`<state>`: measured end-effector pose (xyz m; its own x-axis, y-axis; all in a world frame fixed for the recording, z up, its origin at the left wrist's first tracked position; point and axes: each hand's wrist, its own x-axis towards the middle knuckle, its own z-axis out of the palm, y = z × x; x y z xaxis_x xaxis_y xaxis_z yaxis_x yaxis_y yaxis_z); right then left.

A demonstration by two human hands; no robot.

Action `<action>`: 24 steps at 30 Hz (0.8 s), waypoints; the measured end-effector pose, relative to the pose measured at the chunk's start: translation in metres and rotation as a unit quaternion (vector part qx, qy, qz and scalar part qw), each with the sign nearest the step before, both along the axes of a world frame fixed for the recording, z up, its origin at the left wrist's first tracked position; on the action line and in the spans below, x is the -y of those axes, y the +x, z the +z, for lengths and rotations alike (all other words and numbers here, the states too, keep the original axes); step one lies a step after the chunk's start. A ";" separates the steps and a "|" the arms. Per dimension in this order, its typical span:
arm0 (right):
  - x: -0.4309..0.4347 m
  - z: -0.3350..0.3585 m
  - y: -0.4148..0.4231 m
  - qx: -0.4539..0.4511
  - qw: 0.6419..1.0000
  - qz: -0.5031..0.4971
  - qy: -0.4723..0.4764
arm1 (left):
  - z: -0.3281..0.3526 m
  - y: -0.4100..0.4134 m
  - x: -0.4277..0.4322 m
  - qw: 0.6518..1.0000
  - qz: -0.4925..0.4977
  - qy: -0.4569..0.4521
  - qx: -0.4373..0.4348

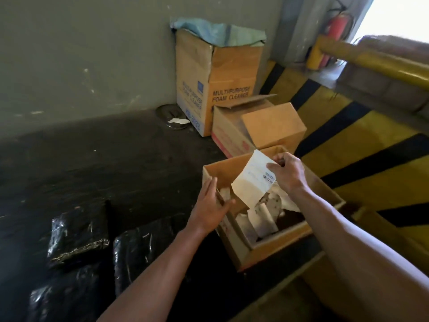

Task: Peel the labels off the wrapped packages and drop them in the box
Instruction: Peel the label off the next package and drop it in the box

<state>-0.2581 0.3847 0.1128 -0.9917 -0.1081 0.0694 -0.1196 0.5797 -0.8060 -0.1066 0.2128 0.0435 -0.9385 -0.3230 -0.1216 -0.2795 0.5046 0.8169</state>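
Right hand [287, 171] over the open box [276, 248], fingers pinching the upper right edge of a white label [250, 180], barcode print just beside the fingertips. Label hanging curled and tilted above the box's inside, lower edge close to the loose paper below. Left hand [210, 206] spread flat, palm turned toward the label, thumb out, holding nothing, hovering at the box's left wall. Inside the box, a heap of peeled labels [262, 219], white and crumpled, some standing on edge against the near wall. Left of the box, on the dark floor [104, 159], three packages wrapped in shiny black film: one [80, 238] well left of the box, one [144, 252] nearer and partly under the left forearm, one [62, 300] further left, toward the bottom edge. Behind the box, a smaller carton [262, 129] with flaps open, and behind that a tall carton [216, 82] printed "MULTIPURPOSE FOAM CLEANER", a green bag draped over its top. Right of the box, a wall painted in yellow and black stripes [343, 140]. Far beyond the box, a red fire extinguisher [337, 25].
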 end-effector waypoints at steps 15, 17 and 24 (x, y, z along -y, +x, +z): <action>-0.032 -0.086 -0.018 0.102 0.970 0.113 0.191 | -0.033 -0.012 -0.036 0.981 0.005 -0.194 -0.020; -0.035 -0.090 -0.017 0.093 0.964 0.126 0.216 | -0.035 -0.012 -0.035 0.980 0.006 -0.198 -0.021; -0.036 -0.095 -0.014 0.061 0.971 0.103 0.207 | -0.039 -0.012 -0.034 0.981 0.003 -0.195 -0.023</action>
<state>-0.2718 0.4205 0.0180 -0.9440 -0.2990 -0.1394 -0.1859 0.8313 -0.5237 -0.1191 0.2472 0.0050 -0.9381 -0.3418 0.0552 -0.2503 0.7795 0.5743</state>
